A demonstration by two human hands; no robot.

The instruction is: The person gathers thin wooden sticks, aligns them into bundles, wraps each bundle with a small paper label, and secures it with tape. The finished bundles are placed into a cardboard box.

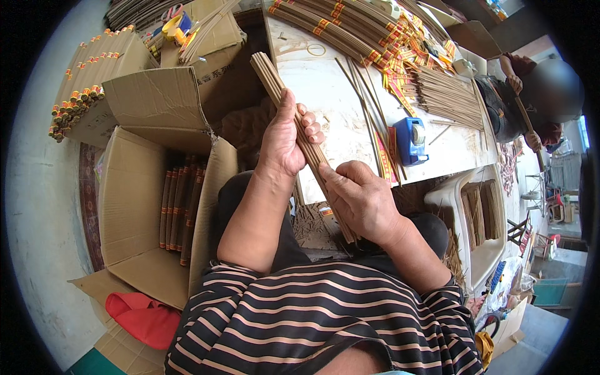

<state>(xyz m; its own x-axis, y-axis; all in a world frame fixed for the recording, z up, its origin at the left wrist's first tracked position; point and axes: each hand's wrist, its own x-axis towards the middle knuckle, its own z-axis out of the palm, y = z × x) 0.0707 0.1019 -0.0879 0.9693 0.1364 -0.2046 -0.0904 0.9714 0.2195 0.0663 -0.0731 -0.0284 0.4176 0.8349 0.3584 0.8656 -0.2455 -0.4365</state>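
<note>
A bundle of brown incense sticks (269,76) slants in front of me, its far end up to the left over the table's edge. My left hand (285,139) is wrapped round the bundle at about its middle. Lower down, my right hand (362,199) grips the same sticks, thumb laid along them. The near end of the bundle points down toward my lap. On the white table (325,144) a few loose sticks and a blue tape dispenser (412,141) lie to the right of my hands.
At my left stands an open cardboard box (134,194) holding wrapped bundles (181,203). Banded bundles (340,28), yellow-red labels (400,69) and loose sticks (447,97) cover the table's far side. A white bin (447,199) with more sticks stands at right. Another person (531,100) sits beyond.
</note>
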